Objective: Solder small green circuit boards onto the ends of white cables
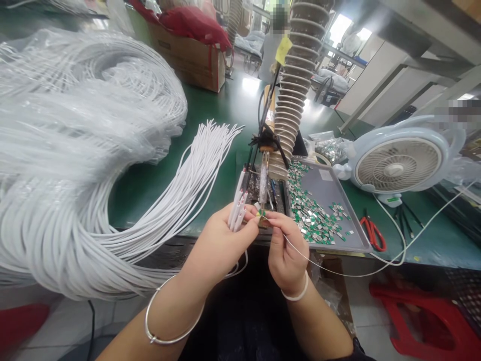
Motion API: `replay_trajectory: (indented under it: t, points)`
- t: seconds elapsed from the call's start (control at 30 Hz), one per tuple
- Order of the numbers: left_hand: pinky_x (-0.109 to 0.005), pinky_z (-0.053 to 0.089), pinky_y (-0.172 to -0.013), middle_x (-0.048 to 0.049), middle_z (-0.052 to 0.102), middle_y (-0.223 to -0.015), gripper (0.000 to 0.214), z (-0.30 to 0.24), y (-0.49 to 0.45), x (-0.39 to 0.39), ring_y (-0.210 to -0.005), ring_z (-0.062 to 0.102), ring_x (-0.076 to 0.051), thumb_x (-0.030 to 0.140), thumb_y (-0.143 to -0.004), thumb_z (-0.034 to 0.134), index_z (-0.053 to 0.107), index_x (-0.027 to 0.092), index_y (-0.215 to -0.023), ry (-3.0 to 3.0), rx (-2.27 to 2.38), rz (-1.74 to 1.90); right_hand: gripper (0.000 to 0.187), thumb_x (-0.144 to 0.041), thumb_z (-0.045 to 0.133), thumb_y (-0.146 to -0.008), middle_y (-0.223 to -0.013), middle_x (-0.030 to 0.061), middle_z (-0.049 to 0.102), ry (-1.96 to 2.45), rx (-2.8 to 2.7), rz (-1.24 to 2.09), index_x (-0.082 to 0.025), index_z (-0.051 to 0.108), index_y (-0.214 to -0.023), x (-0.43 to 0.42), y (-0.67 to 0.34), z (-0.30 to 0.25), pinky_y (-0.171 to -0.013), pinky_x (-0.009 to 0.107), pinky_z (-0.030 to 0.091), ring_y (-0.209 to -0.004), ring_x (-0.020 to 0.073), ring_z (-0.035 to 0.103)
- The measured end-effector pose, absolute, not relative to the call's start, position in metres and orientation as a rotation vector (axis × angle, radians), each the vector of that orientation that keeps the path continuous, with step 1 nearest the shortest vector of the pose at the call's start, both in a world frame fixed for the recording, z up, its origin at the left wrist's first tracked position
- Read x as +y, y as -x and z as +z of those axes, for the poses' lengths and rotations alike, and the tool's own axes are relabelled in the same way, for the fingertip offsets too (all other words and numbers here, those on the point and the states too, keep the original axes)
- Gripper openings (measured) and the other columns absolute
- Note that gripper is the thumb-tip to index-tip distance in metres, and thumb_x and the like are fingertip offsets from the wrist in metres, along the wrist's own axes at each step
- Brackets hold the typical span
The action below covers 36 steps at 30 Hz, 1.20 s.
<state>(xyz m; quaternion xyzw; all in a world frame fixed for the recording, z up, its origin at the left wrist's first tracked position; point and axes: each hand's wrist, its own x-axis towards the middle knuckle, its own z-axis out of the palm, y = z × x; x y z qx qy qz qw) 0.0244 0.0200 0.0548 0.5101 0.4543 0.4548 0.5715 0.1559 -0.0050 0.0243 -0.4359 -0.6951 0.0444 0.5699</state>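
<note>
My left hand (216,245) is closed around several short white cable ends (236,210) that stick up past its fingers, with reddish tips. Its thumb and fingertip meet my right hand (286,245) under the tip of a soldering iron (264,175), which is mounted pointing down. A small green piece (262,213) shows at the fingertips, and I cannot tell which hand bears it. Between my right thumb and forefinger runs a thin solder wire (326,271), trailing off to the right.
Coiled white cables (45,230), partly wrapped in plastic, fill the left side. A grey tray (349,228) holds many small green-and-silver connectors (311,220). Beside it lie red-handled pliers (374,234) and a fan (398,163). A ribbed hose (300,75) hangs overhead behind the iron.
</note>
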Motion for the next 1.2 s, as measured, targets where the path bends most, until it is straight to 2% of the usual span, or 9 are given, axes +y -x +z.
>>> replay_trajectory:
  t: [0.4, 0.57, 0.63, 0.73, 0.8, 0.87, 0.93, 1.03, 1.2]
  points:
    - [-0.028, 0.043, -0.077, -0.0001, 0.061, -0.083, 0.012, 0.042, -0.023, 0.012, -0.082, 0.057, -0.016, 0.026, -0.080, 0.056, 0.054, 0.020, -0.070, -1.274, 1.000, 0.957, 0.026, -0.004, 0.042, -0.085, -0.097, 0.0079, 0.064, 1.077, -1.624, 0.157, -0.020, 0.056, -0.100, -0.014, -0.157, 0.018, -0.083, 0.037, 0.054, -0.096, 0.0177, 0.062]
    - [-0.025, 0.042, -0.056, 0.0004, 0.057, -0.062, 0.020, 0.037, -0.021, 0.000, -0.057, 0.052, -0.014, 0.033, -0.083, 0.052, 0.061, 0.018, -0.074, -1.350, 0.952, 0.801, 0.024, -0.008, 0.041, -0.086, -0.092, 0.0077, 0.065, 1.108, -1.675, 0.214, -0.019, 0.056, -0.101, -0.021, -0.159, 0.013, -0.077, 0.035, 0.055, -0.089, 0.0175, 0.063]
    - [-0.024, 0.040, -0.048, -0.0020, 0.061, -0.066, 0.024, 0.036, -0.019, -0.004, -0.049, 0.048, -0.012, 0.036, -0.083, 0.052, 0.063, 0.017, -0.076, -1.319, 0.999, 0.784, 0.023, -0.009, 0.040, -0.087, -0.088, 0.0069, 0.064, 1.142, -1.669, 0.241, -0.019, 0.057, -0.098, -0.025, -0.161, 0.013, -0.074, 0.033, 0.055, -0.085, 0.0170, 0.063]
    - [-0.025, 0.042, -0.047, -0.0060, 0.066, -0.083, 0.026, 0.033, -0.015, -0.007, -0.047, 0.048, -0.011, 0.041, -0.083, 0.052, 0.063, 0.017, -0.078, -1.249, 1.094, 0.822, 0.023, -0.008, 0.041, -0.086, -0.088, 0.0065, 0.064, 1.176, -1.660, 0.221, -0.020, 0.057, -0.098, -0.032, -0.167, 0.015, -0.072, 0.032, 0.054, -0.082, 0.0166, 0.063]
    - [-0.024, 0.041, -0.049, -0.0031, 0.064, -0.072, 0.028, 0.031, -0.012, -0.007, -0.047, 0.047, -0.011, 0.043, -0.083, 0.052, 0.061, 0.017, -0.077, -1.208, 1.121, 0.862, 0.025, -0.007, 0.042, -0.086, -0.085, 0.0053, 0.063, 1.169, -1.663, 0.216, -0.020, 0.057, -0.100, -0.036, -0.168, 0.016, -0.070, 0.030, 0.054, -0.078, 0.0152, 0.062]
    - [-0.022, 0.037, -0.048, 0.0030, 0.053, -0.054, 0.027, 0.030, -0.011, -0.006, -0.046, 0.043, -0.010, 0.043, -0.084, 0.052, 0.059, 0.018, -0.075, -1.146, 1.094, 0.933, 0.026, -0.006, 0.040, -0.086, -0.081, 0.0040, 0.062, 1.154, -1.689, 0.264, -0.020, 0.056, -0.102, -0.039, -0.167, 0.015, -0.067, 0.028, 0.054, -0.074, 0.0139, 0.062]
    - [-0.020, 0.030, -0.045, 0.0067, 0.043, -0.048, 0.026, 0.030, -0.012, -0.004, -0.043, 0.036, -0.008, 0.041, -0.084, 0.054, 0.057, 0.018, -0.073, -1.026, 1.009, 1.031, 0.025, -0.007, 0.039, -0.087, -0.081, 0.0047, 0.062, 1.141, -1.770, 0.341, -0.020, 0.056, -0.102, -0.040, -0.163, 0.013, -0.066, 0.028, 0.054, -0.075, 0.0144, 0.061]
    - [-0.018, 0.023, -0.042, 0.0067, 0.044, -0.054, 0.023, 0.034, -0.016, -0.002, -0.042, 0.029, -0.004, 0.037, -0.079, 0.062, 0.054, 0.017, -0.071, -0.809, 0.868, 1.165, 0.017, -0.015, 0.044, -0.088, -0.084, 0.0069, 0.063, 1.147, -1.945, 0.475, -0.018, 0.056, -0.100, -0.041, -0.154, 0.006, -0.068, 0.029, 0.054, -0.077, 0.0161, 0.060]
    - [-0.018, 0.027, -0.043, 0.0024, 0.055, -0.071, 0.021, 0.038, -0.022, 0.001, -0.045, 0.036, -0.002, 0.027, -0.068, 0.073, 0.056, 0.015, -0.070, -0.633, 0.802, 1.280, 0.013, -0.019, 0.044, -0.089, -0.079, 0.0058, 0.061, 1.209, -2.003, 0.573, -0.017, 0.057, -0.089, -0.041, -0.145, -0.004, -0.066, 0.028, 0.051, -0.072, 0.0155, 0.057]
